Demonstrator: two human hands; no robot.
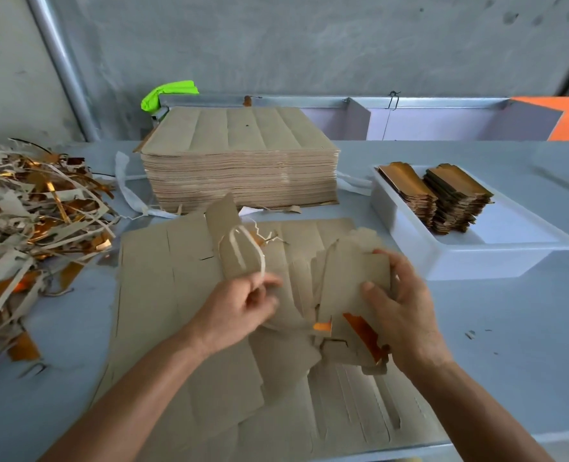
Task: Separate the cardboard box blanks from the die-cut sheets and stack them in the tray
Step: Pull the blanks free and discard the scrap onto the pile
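Observation:
A grey-brown die-cut sheet [163, 295] lies flat on the table in front of me, partly torn apart. My left hand [243, 305] pinches a thin pale waste strip [243, 248] that loops up over a raised blank [224, 218]. My right hand [399, 301] grips a bundle of loose box blanks [346, 278], gold foil showing on their underside. A tall stack of uncut sheets [239, 161] stands behind. The white plastic tray [483, 258] at the right holds two stacks of gold-faced blanks [456, 198].
A heap of waste strips and gold trimmings [33, 221] covers the table's left side. A metal rail and a bright green object [168, 93] sit against the grey wall behind. Small scraps [469, 334] lie on the table at the right.

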